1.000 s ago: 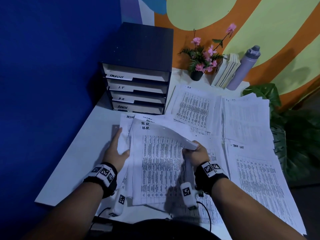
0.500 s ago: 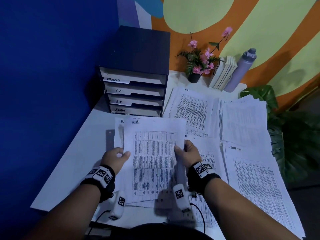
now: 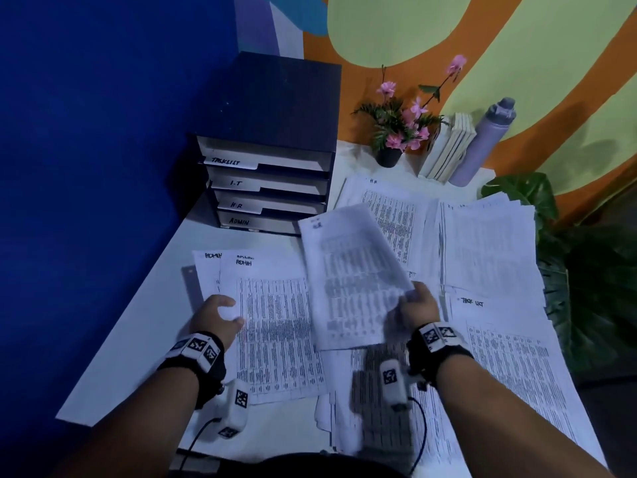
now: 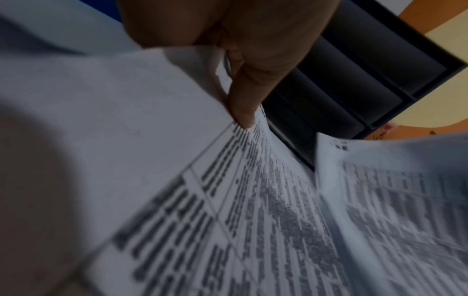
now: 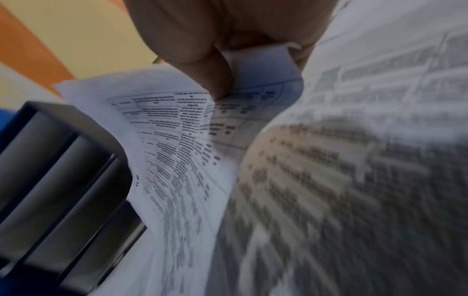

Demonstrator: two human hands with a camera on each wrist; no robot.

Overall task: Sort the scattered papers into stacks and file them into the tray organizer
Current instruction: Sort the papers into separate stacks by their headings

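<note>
On the white table lies a pile of printed sheets headed ADMIN (image 3: 275, 326). My left hand (image 3: 229, 313) pinches its left edge; in the left wrist view the thumb (image 4: 243, 108) presses on the ADMIN sheet (image 4: 152, 160). My right hand (image 3: 412, 298) pinches the lower right corner of a sheet headed H.R (image 3: 351, 277), which it holds tilted above the table; the right wrist view shows the thumb (image 5: 217, 80) on that sheet (image 5: 177, 130). The dark tray organizer (image 3: 269, 108) stands at the back left, its trays labelled TASKLIST, I.T, H.R and ADMIN.
An H.R stack (image 3: 396, 208), an unlabelled stack (image 3: 489, 250) and a TASK LIST stack (image 3: 510, 367) cover the table's right half. A flower pot (image 3: 389, 155), books (image 3: 448, 146) and a bottle (image 3: 482, 143) stand at the back. Plant leaves (image 3: 593, 277) crowd the right edge; a blue wall is on the left.
My right hand has lifted the H.R sheet off the near pile and swung it to the right and away, which uncovered the ADMIN sheet. My left hand stayed at the pile's left edge.
</note>
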